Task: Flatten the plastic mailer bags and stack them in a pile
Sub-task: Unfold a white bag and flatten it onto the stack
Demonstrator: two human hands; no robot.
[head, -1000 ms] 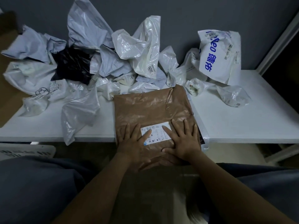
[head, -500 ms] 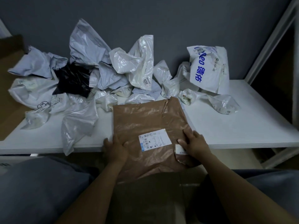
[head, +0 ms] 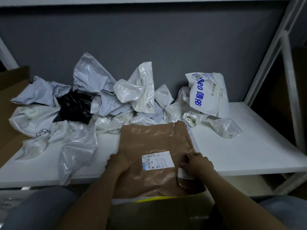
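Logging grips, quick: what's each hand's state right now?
Left hand: grips the left edge of the brown mailer.
Right hand: grips its right edge.
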